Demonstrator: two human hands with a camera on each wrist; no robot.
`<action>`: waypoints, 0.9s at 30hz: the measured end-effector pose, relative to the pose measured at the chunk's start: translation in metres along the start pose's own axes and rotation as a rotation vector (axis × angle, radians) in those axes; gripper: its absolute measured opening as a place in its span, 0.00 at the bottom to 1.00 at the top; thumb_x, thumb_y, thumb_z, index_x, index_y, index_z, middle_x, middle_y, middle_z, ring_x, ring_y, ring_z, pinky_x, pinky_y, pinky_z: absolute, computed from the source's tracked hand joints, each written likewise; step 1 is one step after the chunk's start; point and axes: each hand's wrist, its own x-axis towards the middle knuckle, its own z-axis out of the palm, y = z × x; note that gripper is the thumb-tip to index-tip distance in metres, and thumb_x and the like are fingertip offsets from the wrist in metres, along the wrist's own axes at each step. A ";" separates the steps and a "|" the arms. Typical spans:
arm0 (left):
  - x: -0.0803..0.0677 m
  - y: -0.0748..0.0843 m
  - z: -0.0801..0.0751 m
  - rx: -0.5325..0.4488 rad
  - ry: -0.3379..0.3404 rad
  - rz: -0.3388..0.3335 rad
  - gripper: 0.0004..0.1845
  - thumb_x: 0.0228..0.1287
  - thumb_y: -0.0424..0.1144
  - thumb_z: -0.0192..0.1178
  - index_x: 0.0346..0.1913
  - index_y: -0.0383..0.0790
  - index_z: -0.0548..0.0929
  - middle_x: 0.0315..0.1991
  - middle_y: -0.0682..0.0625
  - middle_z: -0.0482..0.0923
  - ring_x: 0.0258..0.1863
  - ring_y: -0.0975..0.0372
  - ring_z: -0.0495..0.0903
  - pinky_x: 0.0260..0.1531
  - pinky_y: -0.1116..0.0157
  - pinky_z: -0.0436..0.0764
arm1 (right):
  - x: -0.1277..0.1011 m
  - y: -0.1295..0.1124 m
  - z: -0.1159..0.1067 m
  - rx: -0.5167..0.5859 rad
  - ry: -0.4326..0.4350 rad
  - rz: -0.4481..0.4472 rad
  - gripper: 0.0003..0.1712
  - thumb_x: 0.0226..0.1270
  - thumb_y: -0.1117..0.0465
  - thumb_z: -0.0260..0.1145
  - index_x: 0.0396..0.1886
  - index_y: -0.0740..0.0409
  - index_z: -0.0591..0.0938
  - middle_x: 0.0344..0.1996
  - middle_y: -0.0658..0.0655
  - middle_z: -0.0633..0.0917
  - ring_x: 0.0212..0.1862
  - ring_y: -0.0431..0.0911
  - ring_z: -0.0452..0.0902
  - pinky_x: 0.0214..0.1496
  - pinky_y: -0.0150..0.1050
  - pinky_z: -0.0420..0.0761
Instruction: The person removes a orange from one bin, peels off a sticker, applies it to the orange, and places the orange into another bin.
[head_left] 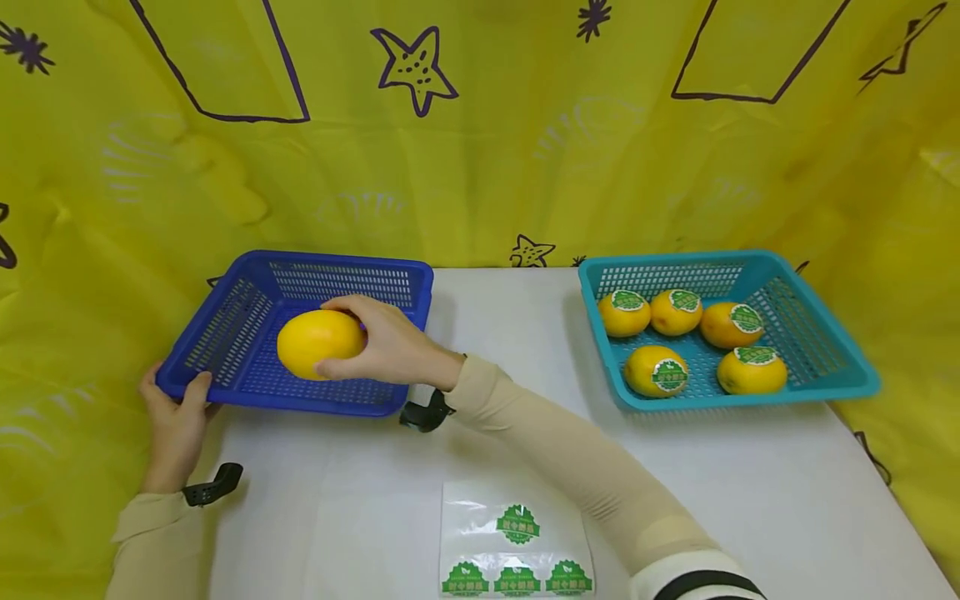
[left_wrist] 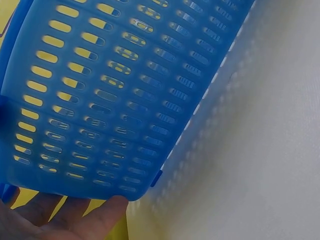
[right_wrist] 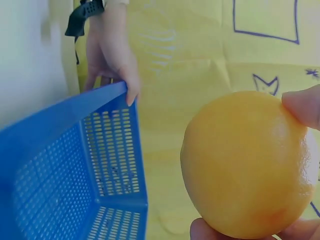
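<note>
Yellow and bare of any label, the orange (head_left: 320,342) sits in your right hand (head_left: 390,346), fingers curled over its top and thumb underneath, held just above the floor of the blue basket (head_left: 247,392). Your left hand (head_left: 176,417) grips the near left corner of that basket, thumb hooked over the rim, fingers underneath. The left wrist view shows that corner tipped up off the white table (head_left: 750,483), so the basket is probably not sitting flat.

To do this lift well, I would keep the grip you have: a full wrap round the fruit, not a fingertip pinch, since the skin looks smooth and glossy in the right wrist view. Bring it straight up clear of the basket wall before you swing it toward you, or the rim may catch your knuckles. Hold the blue basket firm with your left hand so it does not slide or tilt further as the fruit comes out.

Close to you on the table lies the sticker sheet (head_left: 516,542), with four green labels showing. Off to your right stands the teal basket (head_left: 847,387), holding five oranges (head_left: 693,337), each already wearing a green label. Turn the smoothest face of the fruit upward as you bring it over; that would likely make a clean spot for a label.
</note>
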 end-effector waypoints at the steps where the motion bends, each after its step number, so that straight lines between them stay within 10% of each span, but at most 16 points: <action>1: 0.000 0.001 0.000 -0.003 -0.004 0.000 0.33 0.73 0.35 0.54 0.68 0.52 0.44 0.54 0.49 0.60 0.42 0.64 0.78 0.36 0.73 0.81 | -0.007 0.000 -0.003 -0.002 0.006 -0.005 0.39 0.56 0.49 0.74 0.65 0.58 0.72 0.54 0.50 0.77 0.48 0.38 0.72 0.46 0.27 0.76; 15: 0.000 0.003 0.001 0.025 0.012 -0.009 0.34 0.73 0.37 0.54 0.69 0.52 0.43 0.54 0.50 0.59 0.42 0.64 0.77 0.34 0.74 0.80 | -0.094 0.027 -0.036 0.064 0.115 0.053 0.39 0.54 0.57 0.77 0.64 0.61 0.71 0.58 0.52 0.77 0.55 0.42 0.71 0.56 0.38 0.75; 27: -0.001 0.003 0.001 0.013 -0.011 0.009 0.33 0.73 0.36 0.54 0.68 0.51 0.44 0.55 0.50 0.59 0.44 0.63 0.76 0.36 0.74 0.80 | -0.169 0.100 -0.062 0.121 0.179 0.311 0.38 0.54 0.60 0.78 0.64 0.61 0.72 0.60 0.58 0.74 0.58 0.53 0.72 0.62 0.48 0.71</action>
